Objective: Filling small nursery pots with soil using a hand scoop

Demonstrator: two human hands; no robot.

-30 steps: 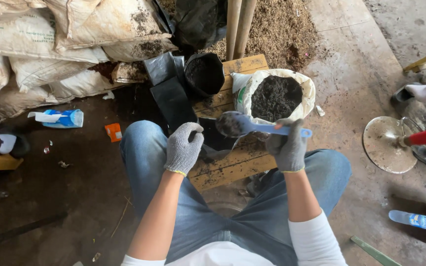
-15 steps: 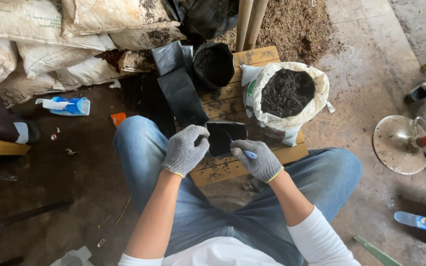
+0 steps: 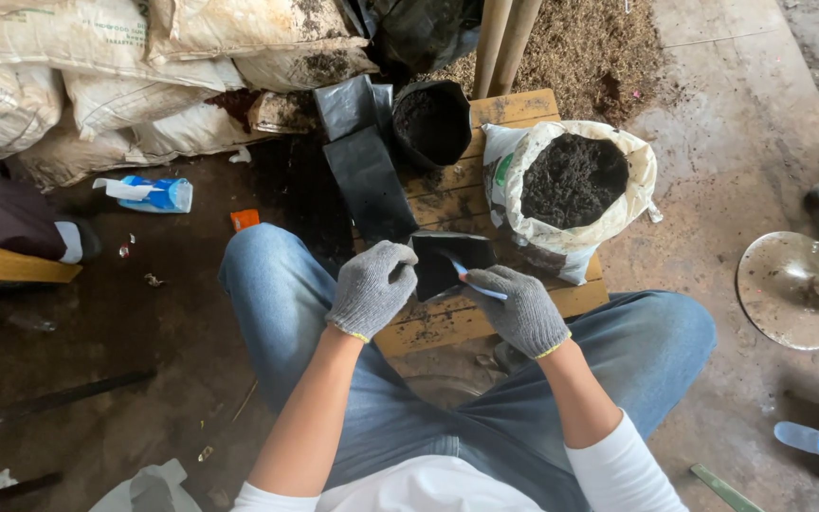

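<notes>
Head view: right hand (image 3: 526,308) grips blue scoop (image 3: 471,281), now lowered into black bag (image 3: 449,258); left hand (image 3: 372,287) pinches bag rim.

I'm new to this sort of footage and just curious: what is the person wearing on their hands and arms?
Both the left hand and the right hand wear speckled grey knitted gloves, each with a thin yellow edge at the cuff. The forearms are bare below white sleeves pushed up toward the elbows. No watch, bracelet or other marking shows.
</notes>
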